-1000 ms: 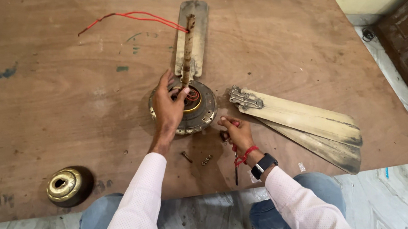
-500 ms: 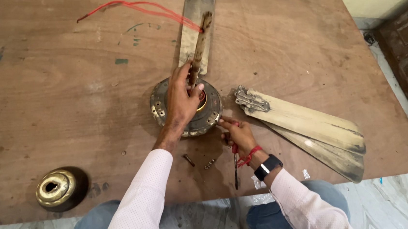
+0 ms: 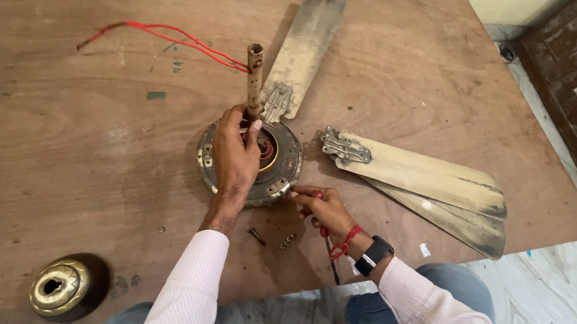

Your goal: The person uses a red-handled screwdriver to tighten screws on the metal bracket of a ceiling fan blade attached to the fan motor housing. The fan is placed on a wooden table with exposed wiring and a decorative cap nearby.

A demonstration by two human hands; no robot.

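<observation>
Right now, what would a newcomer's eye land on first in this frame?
Mid-table, the left hand grips the round ceiling fan motor at its upright downrod, from which red wires trail away. The right hand works a screwdriver at the motor's near edge. Two detached fan blades lie stacked to the right.

My left hand [image 3: 235, 161] grips the fan motor [image 3: 251, 161] mid-table [image 3: 61, 152]; my right hand [image 3: 324, 209] holds a screwdriver [image 3: 330, 258] near the front edge, beside detached blades [image 3: 420, 179].
</observation>
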